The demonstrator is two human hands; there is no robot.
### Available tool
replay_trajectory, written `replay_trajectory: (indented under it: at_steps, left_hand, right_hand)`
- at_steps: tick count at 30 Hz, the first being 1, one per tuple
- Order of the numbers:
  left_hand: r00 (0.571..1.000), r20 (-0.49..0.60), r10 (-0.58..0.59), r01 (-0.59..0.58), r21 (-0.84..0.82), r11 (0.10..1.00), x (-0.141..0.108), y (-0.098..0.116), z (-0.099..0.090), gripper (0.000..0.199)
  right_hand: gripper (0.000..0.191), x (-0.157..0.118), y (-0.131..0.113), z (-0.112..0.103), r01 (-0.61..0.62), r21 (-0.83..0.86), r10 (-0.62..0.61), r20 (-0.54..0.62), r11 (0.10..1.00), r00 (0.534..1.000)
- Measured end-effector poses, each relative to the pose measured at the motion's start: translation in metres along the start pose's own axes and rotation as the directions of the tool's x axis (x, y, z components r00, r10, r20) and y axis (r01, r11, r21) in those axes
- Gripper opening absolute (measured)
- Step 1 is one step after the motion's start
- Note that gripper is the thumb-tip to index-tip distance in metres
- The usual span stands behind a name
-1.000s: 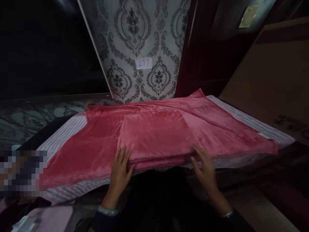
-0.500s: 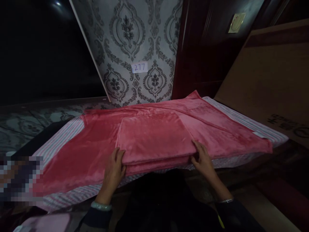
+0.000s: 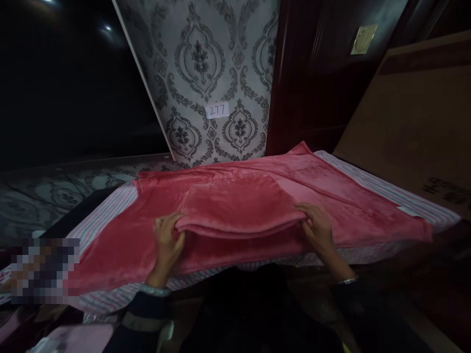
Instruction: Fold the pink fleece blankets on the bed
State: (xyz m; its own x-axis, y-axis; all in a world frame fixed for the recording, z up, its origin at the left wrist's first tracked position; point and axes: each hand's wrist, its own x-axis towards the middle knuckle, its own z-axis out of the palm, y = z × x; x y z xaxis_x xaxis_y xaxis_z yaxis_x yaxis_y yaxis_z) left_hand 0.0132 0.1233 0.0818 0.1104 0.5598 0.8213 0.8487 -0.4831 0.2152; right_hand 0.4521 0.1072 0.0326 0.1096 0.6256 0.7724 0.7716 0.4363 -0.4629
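A plush pink-red blanket (image 3: 353, 206) lies spread over a striped cloth (image 3: 106, 208). In its middle sits a smaller folded pink-red piece (image 3: 235, 201) of the same plush; I cannot tell whether it is part of the blanket. My left hand (image 3: 167, 242) pinches the near left corner of the folded piece. At the near right corner my right hand (image 3: 317, 230) is closed the same way. Between both hands the near edge is lifted, sags slightly, and shows more than one layer.
A patterned wall with a paper label (image 3: 217, 110) rises behind. To the left stands a dark screen (image 3: 73, 88); a large cardboard box (image 3: 412, 127) leans at the right. A pink object (image 3: 81, 338) shows at lower left.
Both hands have closed on the near corners and raised the folded piece's near edge, moving it a little away from me. The blanket beneath now shows under it.
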Motion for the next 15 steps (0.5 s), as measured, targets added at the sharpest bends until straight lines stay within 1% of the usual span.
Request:
replay_trajectory:
  at_steps: [3,5,6,7,8,9,11,13,15]
  left_hand:
    - [0.991,-0.134,-0.019,0.018,-0.007,1.0,0.052,0.013,-0.02,0.018]
    - [0.976,-0.21,-0.05,0.037,-0.067,0.997,0.091,0.024,-0.037,0.018]
    - [0.971,-0.224,-0.088,0.063,-0.118,0.991,0.111,0.029,-0.046,0.02]
    - [0.968,-0.208,-0.139,0.101,-0.185,0.977,0.13,0.034,-0.054,0.023]
    - [0.966,-0.17,-0.194,0.145,-0.264,0.954,0.147,0.038,-0.061,0.026]
    - [0.963,-0.11,-0.244,0.193,-0.347,0.918,0.162,0.04,-0.066,0.029]
    - [0.948,0.038,-0.316,0.293,-0.492,0.82,0.187,0.04,-0.069,0.035]
    - [0.913,0.187,-0.362,0.4,-0.574,0.714,0.202,0.031,-0.061,0.042]
    - [0.858,0.334,-0.389,0.513,-0.583,0.631,0.208,0.015,-0.041,0.048]
  right_hand:
    - [0.025,0.054,-0.019,-0.024,0.017,0.056,-0.011,-0.111,0.998,0.994]
    - [0.023,0.092,-0.036,-0.044,0.004,0.059,0.008,-0.197,0.998,0.98]
    - [0.022,0.11,-0.045,-0.053,-0.009,0.057,0.022,-0.236,0.998,0.971]
    - [0.021,0.127,-0.052,-0.062,-0.017,0.059,0.032,-0.273,0.998,0.962]
    - [0.02,0.143,-0.059,-0.069,-0.019,0.07,0.039,-0.305,0.997,0.952]
    - [0.021,0.157,-0.062,-0.074,-0.015,0.091,0.045,-0.329,0.996,0.943]
    - [0.026,0.178,-0.062,-0.076,-0.019,0.173,0.075,-0.322,0.985,0.944]
    - [0.03,0.192,-0.049,-0.065,-0.084,0.273,0.152,-0.24,0.958,0.959]
    - [0.029,0.197,-0.027,-0.043,-0.203,0.324,0.253,-0.122,0.924,0.96]
